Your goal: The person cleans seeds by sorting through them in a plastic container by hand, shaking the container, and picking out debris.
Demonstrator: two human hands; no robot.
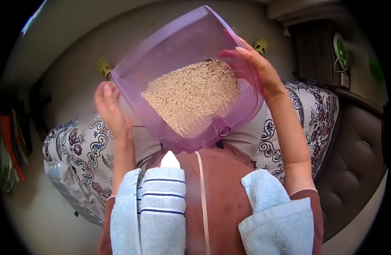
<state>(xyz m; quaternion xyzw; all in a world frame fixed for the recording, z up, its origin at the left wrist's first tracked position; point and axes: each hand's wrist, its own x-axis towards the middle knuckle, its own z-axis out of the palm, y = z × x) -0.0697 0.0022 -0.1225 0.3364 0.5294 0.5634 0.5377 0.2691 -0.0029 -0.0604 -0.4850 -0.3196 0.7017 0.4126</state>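
Observation:
A translucent purple plastic bin (170,46) is held tilted above my lap, with a heap of small beige grains (191,93) lying inside it. My right hand (259,68) grips the bin's right side; some of its fingers show through the purple plastic. At the left side, my left hand (111,106) is slightly blurred, its fingers loosely extended near the bin's wall. Whether the left hand touches the wall I cannot tell. Comb-like ridges and a round ring mark the bin's near end.
Light blue towels (163,204) lie over my chest. I sit on a patterned bedspread (87,148), with a brown padded headboard (352,165) at right. Yellow-green clogs (104,67) are on the floor beyond the bin. A dark cabinet (314,51) stands at far right.

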